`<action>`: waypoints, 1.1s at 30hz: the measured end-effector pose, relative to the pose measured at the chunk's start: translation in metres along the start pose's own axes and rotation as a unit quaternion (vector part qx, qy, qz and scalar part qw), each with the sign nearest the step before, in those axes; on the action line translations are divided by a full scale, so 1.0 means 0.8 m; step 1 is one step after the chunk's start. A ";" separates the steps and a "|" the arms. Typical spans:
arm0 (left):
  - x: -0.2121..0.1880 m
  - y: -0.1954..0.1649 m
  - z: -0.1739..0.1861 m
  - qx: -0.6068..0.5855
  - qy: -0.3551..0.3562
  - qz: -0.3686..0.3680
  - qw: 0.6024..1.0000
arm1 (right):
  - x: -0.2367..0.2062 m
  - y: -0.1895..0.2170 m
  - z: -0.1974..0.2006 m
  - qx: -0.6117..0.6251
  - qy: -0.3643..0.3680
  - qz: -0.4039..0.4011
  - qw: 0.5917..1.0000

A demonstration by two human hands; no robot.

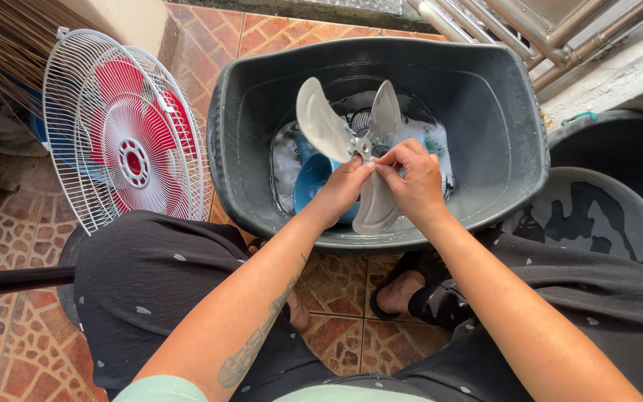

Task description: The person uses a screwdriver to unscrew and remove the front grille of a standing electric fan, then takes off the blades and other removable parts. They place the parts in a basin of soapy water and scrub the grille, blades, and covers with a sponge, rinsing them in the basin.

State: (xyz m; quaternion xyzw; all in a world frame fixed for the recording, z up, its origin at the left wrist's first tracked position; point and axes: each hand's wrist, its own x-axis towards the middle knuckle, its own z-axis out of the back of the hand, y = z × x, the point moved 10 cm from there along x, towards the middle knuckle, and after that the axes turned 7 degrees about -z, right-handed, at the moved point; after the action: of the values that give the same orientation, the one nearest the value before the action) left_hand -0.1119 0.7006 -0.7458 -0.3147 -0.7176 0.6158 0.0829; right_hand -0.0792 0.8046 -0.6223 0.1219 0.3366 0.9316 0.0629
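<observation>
A translucent three-bladed fan propeller (323, 123) is held above a dark grey plastic tub (485, 97) that contains soapy water. My left hand (342, 190) grips the propeller just left of its hub. My right hand (413, 179) pinches it at the hub from the right, over the lowest blade. Both hands touch at the fingertips. A blue scoop (312, 179) lies in the water under the propeller, partly hidden by my left hand.
White wire fan guards with a red centre (124, 134) lean at the left beside a broom. A dark round lid (597, 219) lies at the right. Metal pipes (530, 22) run at the top right. My sandalled foot (400, 290) rests on patterned floor tiles.
</observation>
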 end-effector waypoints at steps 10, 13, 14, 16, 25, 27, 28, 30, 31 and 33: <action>-0.009 -0.006 -0.003 -0.032 0.030 -0.003 0.999 | 0.008 -0.025 -0.004 -0.087 -0.065 0.053 0.993; -0.008 -0.007 0.007 -0.005 0.016 0.004 1.000 | 0.022 -0.047 0.025 -0.089 -0.075 -0.016 0.993; -0.007 -0.008 0.010 0.000 0.008 0.005 1.000 | 0.023 -0.044 0.025 -0.066 -0.050 -0.010 0.996; -0.004 -0.007 0.009 -0.018 0.009 0.011 1.000 | 0.017 -0.034 0.025 -0.021 -0.001 0.002 1.000; -0.010 -0.037 0.007 0.308 -0.011 -0.108 0.945 | -0.015 0.047 -0.008 -0.192 0.023 0.249 0.949; -0.010 -0.043 0.003 0.347 -0.010 -0.148 0.926 | -0.016 0.046 -0.011 -0.207 0.030 0.266 0.941; -0.008 -0.039 0.005 0.348 -0.016 -0.138 0.927 | -0.017 0.045 -0.014 -0.214 0.033 0.274 0.937; -0.004 -0.032 0.006 0.367 -0.022 -0.125 0.921 | -0.021 0.043 -0.019 -0.241 0.013 0.276 0.931; -0.003 -0.030 0.004 0.387 -0.021 -0.124 0.914 | -0.023 0.042 -0.023 -0.253 0.002 0.277 0.927; -0.001 -0.027 0.004 0.398 -0.029 -0.119 0.909 | -0.023 0.035 -0.030 -0.249 -0.007 0.263 0.932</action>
State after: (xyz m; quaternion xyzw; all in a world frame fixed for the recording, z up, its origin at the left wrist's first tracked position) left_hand -0.1202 0.6967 -0.7264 -0.1497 -0.4470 0.8448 0.2530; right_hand -0.0693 0.7646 -0.6255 0.1930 0.0495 0.9677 -0.1541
